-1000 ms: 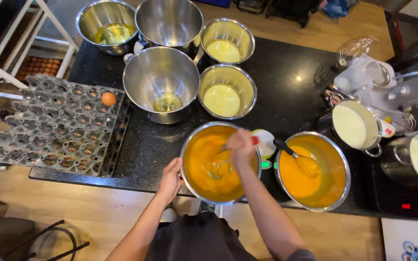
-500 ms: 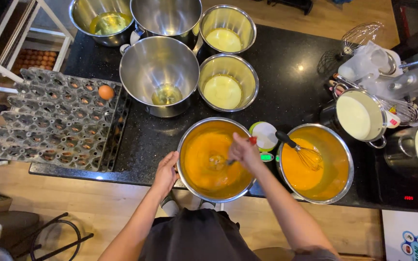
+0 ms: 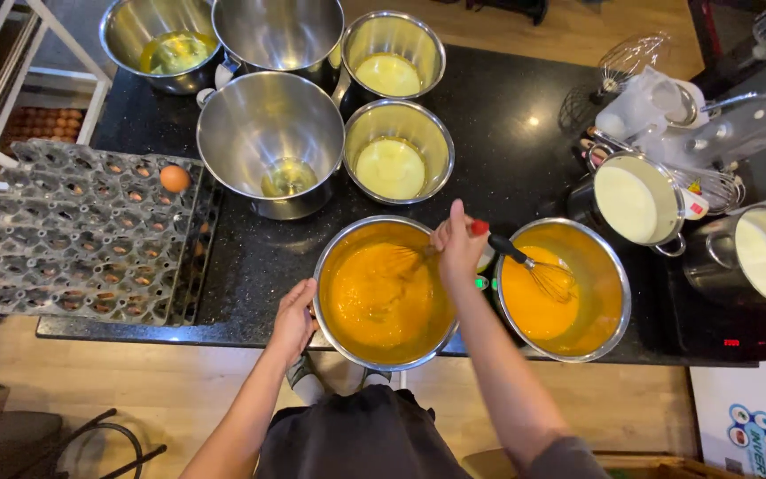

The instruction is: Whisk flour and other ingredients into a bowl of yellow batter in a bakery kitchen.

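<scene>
The wide black speckled stone counter point(image 3: 250, 257) is crowded, and the round steel mixing bowl of orange beaten yolk point(image 3: 383, 297) sits right at its front edge, its near rim seeming to overhang slightly. To my eye that is the main risk: a hard stroke could tip it toward the wooden floor or slop yolk over the rim. The second steel bowl of orange yolk point(image 3: 565, 293), with a black-handled wire whisk point(image 3: 538, 270) resting in it, stands just beside, close enough to be knocked. The left hand point(image 3: 293, 319) cups the bowl's left rim, fingers curled against the outside. The right hand point(image 3: 458, 248) is clenched round a red-tipped whisk handle point(image 3: 479, 228) above the bowl's right rim; the blurred wires point(image 3: 401, 262) dip into the yolk, left of the fingers.
</scene>
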